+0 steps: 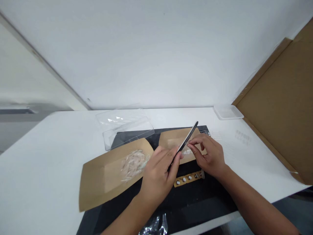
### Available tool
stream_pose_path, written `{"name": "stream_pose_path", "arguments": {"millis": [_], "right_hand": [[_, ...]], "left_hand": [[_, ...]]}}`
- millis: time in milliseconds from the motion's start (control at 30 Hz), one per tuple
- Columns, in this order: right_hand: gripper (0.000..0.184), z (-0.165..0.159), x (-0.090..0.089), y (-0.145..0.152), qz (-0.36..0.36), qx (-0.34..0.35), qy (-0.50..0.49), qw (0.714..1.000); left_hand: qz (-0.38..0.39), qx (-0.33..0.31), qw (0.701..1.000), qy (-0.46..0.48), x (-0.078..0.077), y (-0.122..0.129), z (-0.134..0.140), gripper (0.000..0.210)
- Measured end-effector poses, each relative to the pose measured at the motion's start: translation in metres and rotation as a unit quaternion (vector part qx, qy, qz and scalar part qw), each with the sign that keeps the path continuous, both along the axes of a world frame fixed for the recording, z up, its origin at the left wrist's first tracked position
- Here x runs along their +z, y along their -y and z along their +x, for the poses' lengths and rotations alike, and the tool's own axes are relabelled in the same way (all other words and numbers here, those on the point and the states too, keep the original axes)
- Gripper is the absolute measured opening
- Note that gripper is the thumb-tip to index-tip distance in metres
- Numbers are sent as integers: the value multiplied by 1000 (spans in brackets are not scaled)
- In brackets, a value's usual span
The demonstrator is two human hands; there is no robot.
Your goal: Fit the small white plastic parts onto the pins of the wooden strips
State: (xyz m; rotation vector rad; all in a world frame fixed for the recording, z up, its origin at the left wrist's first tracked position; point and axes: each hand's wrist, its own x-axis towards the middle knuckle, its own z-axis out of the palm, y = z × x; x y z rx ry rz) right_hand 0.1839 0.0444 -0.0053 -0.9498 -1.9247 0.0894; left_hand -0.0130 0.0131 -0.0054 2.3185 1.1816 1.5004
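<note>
1. Head view, centre: your left hand has its fingers wrapped on a slim black-and-white strip, slanting above the brown tray; a loose grip could let it twist.
2. Head view, right of centre: your right hand pinches at the strip's edge; I cannot tell whether it holds anything. A slack pinch could drop small pieces.

Against a pale wall, the white desk carries clear plastic cases at its back left and a shallow translucent tub at the back right. A brown cardboard panel stands along the right side, close beside the tub. Shiny clear plastic shows at the bottom of the view.
</note>
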Motion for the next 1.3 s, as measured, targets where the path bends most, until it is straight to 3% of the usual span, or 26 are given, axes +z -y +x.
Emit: {"name": "stream_pose_path", "arguments": {"millis": [167,400,800,1000,1133,1300], "right_hand": [[1,-1,0,2,-19,-16,11,1000],[10,-2,-1,4,-32,-33,16,999],[14,0,-2,0,-56,67,16,996],[11,1,-1,-1,-77,9,2,997],[14,-2,-1,0,-99,67,20,993],[13,-4,-3,-2,-86,48,3,995]], "left_hand": [[-5,1,1000,-8,1,0,0,20],[7,6,1000,-17,-2,0,2,21],[5,-1,1000,-30,-7,-1,1,21],[2,-11,1000,-26,-7,0,2,24],[-1,-13,999,-31,-6,0,0,23],[3,-9,999,-32,-4,-1,-1,22]]}}
